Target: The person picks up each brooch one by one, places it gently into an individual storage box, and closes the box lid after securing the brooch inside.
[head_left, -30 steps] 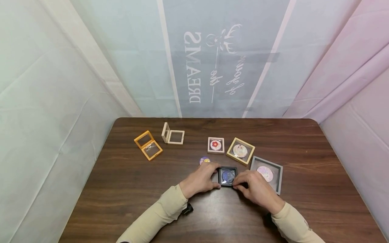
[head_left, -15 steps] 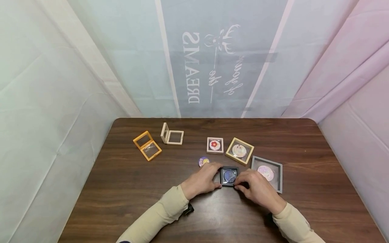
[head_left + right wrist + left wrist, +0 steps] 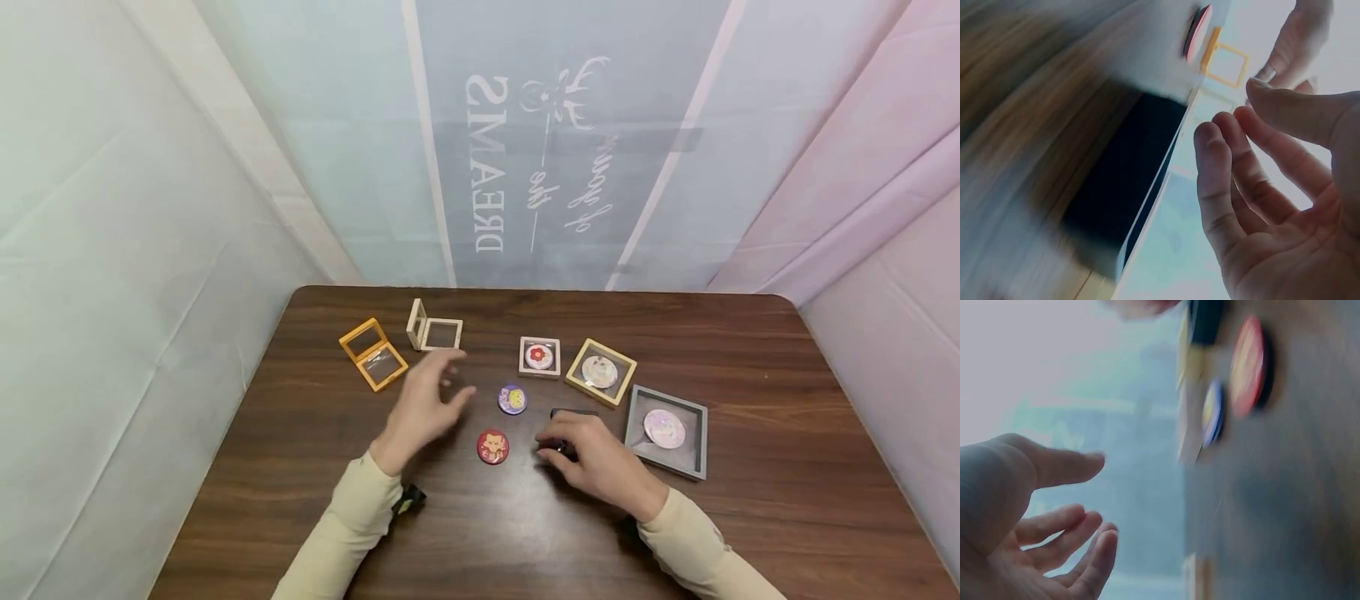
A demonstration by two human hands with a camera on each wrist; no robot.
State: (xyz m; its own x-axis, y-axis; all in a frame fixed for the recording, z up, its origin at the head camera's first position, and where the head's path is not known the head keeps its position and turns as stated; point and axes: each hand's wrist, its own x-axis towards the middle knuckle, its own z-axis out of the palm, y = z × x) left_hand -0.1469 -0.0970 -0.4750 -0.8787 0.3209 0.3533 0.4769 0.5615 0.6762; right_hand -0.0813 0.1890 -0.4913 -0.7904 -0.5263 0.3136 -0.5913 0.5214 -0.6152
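My left hand point(image 3: 422, 408) hovers over the table with its fingers spread and nothing in them, near the cream display case point(image 3: 415, 325) that stands with its lid up. Loosely bent above the small black display case point(image 3: 576, 412), my right hand point(image 3: 600, 458) hides most of it; in the right wrist view, that black case point(image 3: 1129, 169) lies apart from the fingers, which hold nothing. Between the hands lie a round red badge point(image 3: 492, 447) and, behind it, a purple badge point(image 3: 513, 399) with a yellow figure.
An orange display case point(image 3: 372, 354) lies opened out at the left. Behind and right of the black case are a pale pink case point(image 3: 540, 374), a yellow case point(image 3: 576, 381) and a larger grey case point(image 3: 703, 442), each with a round badge inside. Fabric hangs behind the table.
My left hand has left the black case and moved left and away from me, uncovering the red badge. The right hand has shifted left over the black case, its fingers off it.
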